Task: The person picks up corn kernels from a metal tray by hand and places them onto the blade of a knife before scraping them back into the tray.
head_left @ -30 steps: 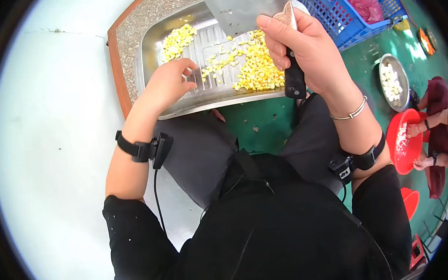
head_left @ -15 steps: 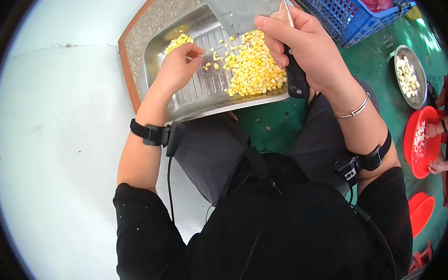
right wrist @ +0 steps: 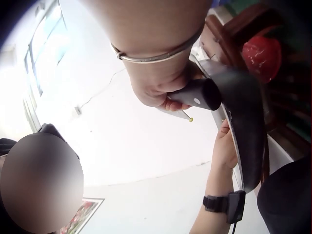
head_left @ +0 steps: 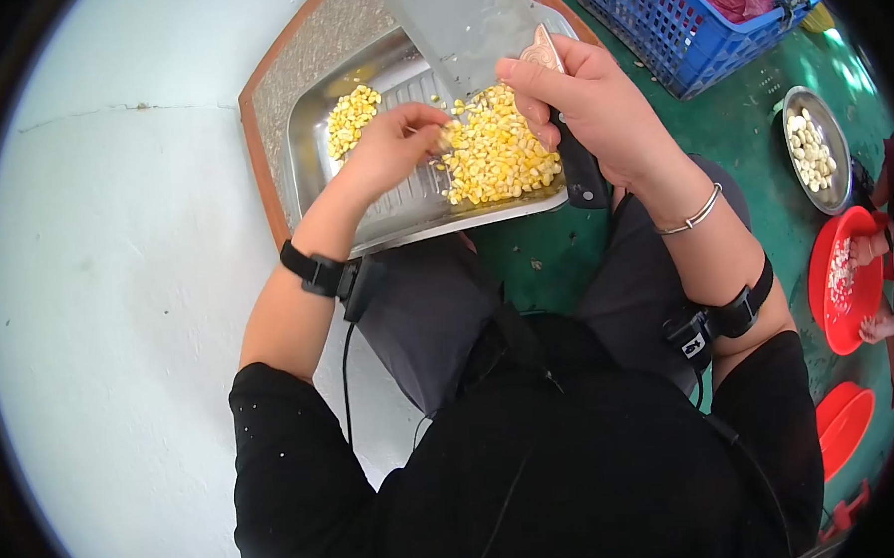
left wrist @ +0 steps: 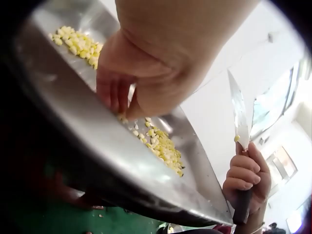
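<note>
My right hand [head_left: 599, 103] grips the black handle [head_left: 582, 168] of a cleaver, its broad blade [head_left: 466, 29] held over the far side of a metal tray [head_left: 305, 116]. A kernel clings to the blade in the left wrist view. The left hand [head_left: 393, 150] reaches into the tray, thumb and fingers pinched together around a few yellow corn kernels [left wrist: 122, 117] at the edge of the larger pile [head_left: 501, 155]. A smaller heap of corn [head_left: 353, 119] lies in the tray's left end. In the right wrist view, the tray's wall hides most of the left fingers.
The tray sits on a speckled tabletop [head_left: 321, 30] with a wooden rim, above my knees. On the right are a blue crate [head_left: 691, 44], a metal bowl [head_left: 838, 142] of pale pieces, and a red basin [head_left: 826, 287] with another person's hands. A white wall rises at left.
My left hand has moved right across the tray from the smaller heap to the larger pile. Loose kernels between them have shifted toward the larger pile. The cleaver stays in my right hand.
</note>
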The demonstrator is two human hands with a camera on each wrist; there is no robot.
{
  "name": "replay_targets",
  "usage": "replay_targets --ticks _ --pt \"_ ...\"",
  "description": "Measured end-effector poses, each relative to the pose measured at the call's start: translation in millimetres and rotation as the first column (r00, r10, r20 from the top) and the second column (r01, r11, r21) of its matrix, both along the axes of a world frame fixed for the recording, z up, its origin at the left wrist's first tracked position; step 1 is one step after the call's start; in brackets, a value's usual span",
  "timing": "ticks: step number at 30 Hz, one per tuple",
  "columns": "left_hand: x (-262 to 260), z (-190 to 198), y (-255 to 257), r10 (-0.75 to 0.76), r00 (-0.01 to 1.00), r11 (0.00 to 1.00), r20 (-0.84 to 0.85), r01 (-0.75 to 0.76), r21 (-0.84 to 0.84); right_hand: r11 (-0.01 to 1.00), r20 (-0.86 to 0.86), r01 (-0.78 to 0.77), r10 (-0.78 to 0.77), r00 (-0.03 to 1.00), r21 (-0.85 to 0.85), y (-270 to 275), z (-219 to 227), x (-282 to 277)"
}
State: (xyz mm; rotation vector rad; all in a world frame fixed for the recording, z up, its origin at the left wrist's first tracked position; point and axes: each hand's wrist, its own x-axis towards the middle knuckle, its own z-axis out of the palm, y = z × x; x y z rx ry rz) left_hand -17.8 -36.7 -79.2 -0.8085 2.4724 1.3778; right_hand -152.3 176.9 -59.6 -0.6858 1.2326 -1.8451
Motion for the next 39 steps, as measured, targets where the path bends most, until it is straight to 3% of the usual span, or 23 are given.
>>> replay_targets --ticks 1,3,4,5,7,8,10,14,17,18,19,20,22,23,25,27,29,32,36,38,39 --pt "-2 10 11 -0.002 1.0 1.0 0.001 0.002 0.0 1.0 0.001 0.002 -0.002 1.0 0.0 0 0 -1" --pt "-5 31 27 0.189 0.982 0.95 -0.019 -0.178 0.255 1.0 -0.008 -0.007 0.007 1.0 0.012 0 0 -1" --pt "-7 41 30 0.262 0.964 0.93 -0.048 -0.239 0.28 1.0 -0.007 -0.011 0.011 1.0 0.011 0 0 1" --pt "-8 50 35 0.267 0.962 0.929 -0.05 -0.244 0.278 1.0 0.004 -0.008 0.008 1.0 0.015 -1 2 2" --pt "-10 62 43 0.359 0.919 0.746 -0.165 -0.176 0.642 1.0 0.011 -0.008 0.008 1.0 0.018 -2 3 3" --pt "-10 62 45 0.362 0.917 0.746 -0.167 -0.178 0.641 1.0 0.02 -0.017 0.016 1.0 0.012 -2 2 3" --pt "-11 60 51 0.245 0.953 0.829 -0.177 -0.112 0.548 1.0 0.029 -0.027 0.027 0.999 0.004 -2 1 3" --pt "-7 51 39 0.148 0.967 0.886 -0.209 -0.036 0.461 0.999 0.013 -0.001 0.001 1.0 -0.044 -1 -6 -2" --pt "-3 57 33 0.096 0.992 0.936 -0.081 -0.062 0.347 0.995 0.053 0.037 -0.032 0.998 -0.094 0 -7 -8" --pt "1 58 25 -0.02 0.998 0.993 -0.064 0.027 0.112 0.993 0.066 0.054 -0.047 0.997 -0.106 1 -7 -10" --pt "6 58 15 -0.126 0.992 0.984 -0.018 0.123 -0.126 0.993 0.066 0.054 -0.047 0.997 -0.106 2 -8 -11" --pt "11 57 2 -0.123 0.992 0.985 -0.018 0.12 -0.126 0.991 0.088 0.047 -0.036 0.995 -0.125 2 -8 -11" --pt "25 57 -27 -0.015 1.0 0.899 -0.013 0.008 -0.438 0.988 0.112 0.029 -0.011 0.994 -0.152 1 -9 -11" --pt "34 57 -37 -0.009 1.0 0.896 -0.011 0.003 -0.444 0.992 0.07 0.009 0.0 0.998 -0.125 2 -8 -10" --pt "47 56 -53 0.033 0.967 0.779 0.251 0.132 -0.613 0.994 0.028 -0.008 0.011 1.0 -0.107 1 -6 -9" --pt "53 52 -50 0.075 0.949 0.759 0.307 0.145 -0.635 0.997 0.024 -0.038 0.04 0.999 -0.07 1 -6 -7" --pt "53 45 -47 0.031 0.91 0.64 0.414 0.3 -0.707 0.996 0.035 -0.055 0.058 0.998 -0.075 -1 -4 -7" --pt "52 25 -56 0.069 0.887 0.555 0.457 0.347 -0.756 0.993 0.022 -0.084 0.086 0.996 -0.078 0 -3 -6" --pt "48 17 -64 0.106 0.919 0.558 0.381 0.262 -0.787 0.991 -0.004 -0.117 0.117 0.993 -0.064 0 -4 -7" --pt "47 22 -63 0.108 0.938 0.691 0.331 0.168 -0.703 0.991 -0.014 -0.119 0.118 0.993 -0.065 1 -4 -7" --pt "46 23 -60 0.108 0.937 0.692 0.333 0.17 -0.702 0.99 -0.024 -0.123 0.122 0.992 -0.067 1 -4 -7"
